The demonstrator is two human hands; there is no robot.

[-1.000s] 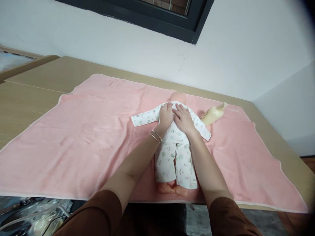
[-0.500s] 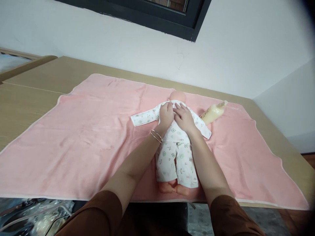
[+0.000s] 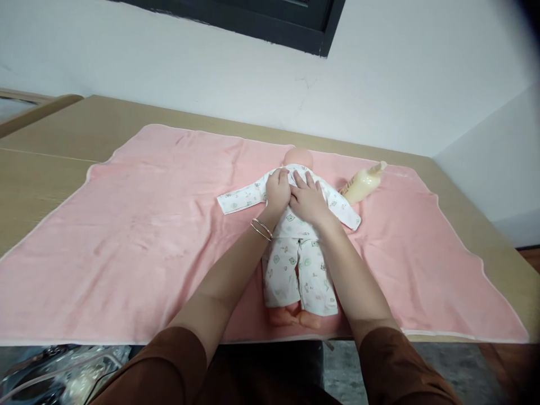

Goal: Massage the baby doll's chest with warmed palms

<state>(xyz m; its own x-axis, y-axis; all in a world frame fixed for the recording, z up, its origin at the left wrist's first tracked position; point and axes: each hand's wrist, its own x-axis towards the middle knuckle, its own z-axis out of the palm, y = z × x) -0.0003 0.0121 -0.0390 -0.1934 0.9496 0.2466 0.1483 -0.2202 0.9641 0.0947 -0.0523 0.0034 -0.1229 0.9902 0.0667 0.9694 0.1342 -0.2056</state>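
A baby doll (image 3: 297,157) lies on the pink blanket, head toward the wall and feet toward me. It wears a white printed long-sleeved top (image 3: 295,225) and matching trousers (image 3: 318,281), with its bare feet showing below. My left hand (image 3: 278,191), bracelets on its wrist, is closed on the chest of the top; its fingertips are partly hidden. Beside it, touching it, my right hand (image 3: 310,199) rests on the top with its fingers spread. Both sleeves stretch outward, and no doll hands show at their cuffs.
The pink blanket (image 3: 139,225) covers much of the wooden table (image 3: 122,115). To the doll's right lies a pale yellow pump bottle (image 3: 363,184) on its side. A white wall with a dark window frame (image 3: 287,31) stands behind. Plastic-wrapped items (image 3: 80,374) sit below the table's front left.
My view has shifted slightly, so everything sits a little higher and to the left. The right fingers look more spread on the top; the left hand stays closed there.
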